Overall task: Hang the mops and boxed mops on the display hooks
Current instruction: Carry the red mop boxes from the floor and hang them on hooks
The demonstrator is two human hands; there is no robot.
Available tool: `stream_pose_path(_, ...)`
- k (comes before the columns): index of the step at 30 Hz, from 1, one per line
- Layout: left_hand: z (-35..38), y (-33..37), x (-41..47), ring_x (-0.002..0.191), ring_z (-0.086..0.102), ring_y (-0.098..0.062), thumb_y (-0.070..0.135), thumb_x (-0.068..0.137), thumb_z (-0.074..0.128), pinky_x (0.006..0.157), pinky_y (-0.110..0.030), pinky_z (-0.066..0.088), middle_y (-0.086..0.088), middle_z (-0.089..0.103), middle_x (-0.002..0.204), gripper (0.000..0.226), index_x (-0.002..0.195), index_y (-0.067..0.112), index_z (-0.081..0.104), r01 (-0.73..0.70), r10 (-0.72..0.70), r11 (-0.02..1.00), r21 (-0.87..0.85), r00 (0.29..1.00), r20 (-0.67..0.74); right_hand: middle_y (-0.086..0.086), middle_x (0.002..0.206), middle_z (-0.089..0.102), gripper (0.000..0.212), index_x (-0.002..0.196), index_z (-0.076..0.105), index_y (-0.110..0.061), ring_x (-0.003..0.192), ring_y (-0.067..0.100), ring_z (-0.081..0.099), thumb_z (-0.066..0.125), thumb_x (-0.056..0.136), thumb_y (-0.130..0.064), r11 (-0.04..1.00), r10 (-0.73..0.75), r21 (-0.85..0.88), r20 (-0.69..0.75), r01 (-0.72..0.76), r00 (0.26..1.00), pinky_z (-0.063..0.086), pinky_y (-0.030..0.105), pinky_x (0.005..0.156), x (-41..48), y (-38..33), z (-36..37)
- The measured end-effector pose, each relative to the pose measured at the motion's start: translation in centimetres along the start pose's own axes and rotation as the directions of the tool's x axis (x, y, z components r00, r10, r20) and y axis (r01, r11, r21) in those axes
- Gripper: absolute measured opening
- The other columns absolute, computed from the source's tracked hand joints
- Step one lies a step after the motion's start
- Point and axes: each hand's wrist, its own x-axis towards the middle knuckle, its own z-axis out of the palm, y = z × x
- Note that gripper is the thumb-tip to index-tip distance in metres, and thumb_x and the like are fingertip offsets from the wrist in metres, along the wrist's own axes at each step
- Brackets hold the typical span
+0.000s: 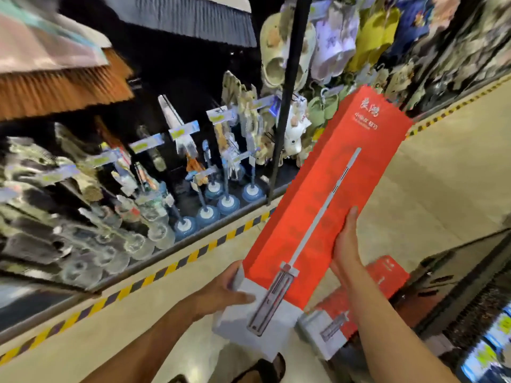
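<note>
Left of the red boxed mop (326, 194) I carry stand blue plungers (228, 204) on the low shelf, with a black pole (287, 100) rising just beside the box's top. Below it, a second red box (359, 305) lies on the floor. My left hand (221, 294) grips the box's white bottom end, fingers wrapped around it; my right hand (347, 244) clasps its right edge.

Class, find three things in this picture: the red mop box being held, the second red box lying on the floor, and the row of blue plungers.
Held mop box (326, 172), head view, red front face.
Second box (387, 275), head view, red upper part.
Blue plungers (228, 204), head view, one plunger's cup.
</note>
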Motion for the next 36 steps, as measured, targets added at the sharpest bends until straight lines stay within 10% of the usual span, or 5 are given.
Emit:
stream_pose_path(12, -13.6, 0.8, -17.8, 0.150, 0.031, -0.012, 0.072, 0.077, 0.070, 0.093, -0.011, 0.050, 0.009, 0.026, 0.167, 0.108, 0.163, 0.041, 0.013, -0.326, 0.161, 0.922, -0.209, 0.813, -0.559, 0.006, 0.116, 0.076, 0.063, 0.114, 0.073, -0.018, 0.103, 0.022, 0.074, 0.045, 0.096, -0.071, 0.902, -0.033, -0.396, 0.333, 0.172, 0.942, 0.055, 0.047, 0.102, -14.3, 13.4, 21.1)
stream_pose_path(17, -20.2, 1.6, -27.5, 0.140, 0.051, -0.013, 0.091, 0.052, 0.074, 0.114, -0.042, 0.047, 0.007, 0.050, 0.151, 0.133, 0.161, 0.031, 0.028, -0.517, 0.112, 0.835, -0.189, 0.495, -0.862, 0.009, 0.119, 0.074, 0.079, 0.126, 0.068, -0.008, 0.115, 0.028, 0.069, 0.044, 0.083, -0.071, 0.777, -0.053, -0.507, 0.539, 0.374, 0.840, 0.051, 0.047, 0.105, -23.8, 20.6, 28.5)
stream_pose_path(22, -24.5, -2.2, -39.1, 0.101, 0.072, 0.001, 0.064, 0.080, 0.077, 0.090, -0.026, 0.057, 0.007, 0.074, 0.120, 0.071, 0.134, 0.023, 0.061, -0.573, 0.018, 0.817, -0.067, 0.141, -0.990, 0.001, 0.118, 0.071, 0.076, 0.131, 0.063, -0.015, 0.109, 0.013, 0.069, 0.048, 0.081, -0.070, 0.736, 0.064, -0.523, 0.686, 0.430, 0.725, 0.055, 0.035, 0.097, -32.9, 27.6, 35.6)
stream_pose_path(28, -27.8, -10.1, -52.7, 0.097, 0.071, 0.007, 0.076, 0.068, 0.065, 0.080, -0.013, 0.054, 0.014, 0.073, 0.114, 0.079, 0.129, 0.026, 0.062, -0.554, -0.091, 0.832, 0.017, -0.166, -0.982, -0.004, 0.121, 0.068, 0.041, 0.133, 0.053, -0.022, 0.099, -0.003, 0.072, 0.055, 0.098, -0.044, 0.776, 0.226, -0.417, 0.884, 0.473, 0.408, 0.060, 0.019, 0.081, -41.5, 34.8, 44.3)
stream_pose_path(36, -29.3, -18.1, -66.6, 0.105, 0.075, -0.010, 0.070, 0.078, 0.071, 0.096, -0.044, 0.060, 0.009, 0.077, 0.116, 0.066, 0.129, 0.029, 0.064, -0.572, -0.260, 0.818, 0.059, -0.460, -0.849, -0.017, 0.159, 0.037, 0.115, 0.161, 0.019, -0.040, 0.142, -0.007, 0.041, 0.057, 0.067, -0.094, 0.773, 0.334, -0.213, 0.938, 0.598, -0.097, 0.039, 0.033, 0.120, -53.7, 39.0, 59.1)
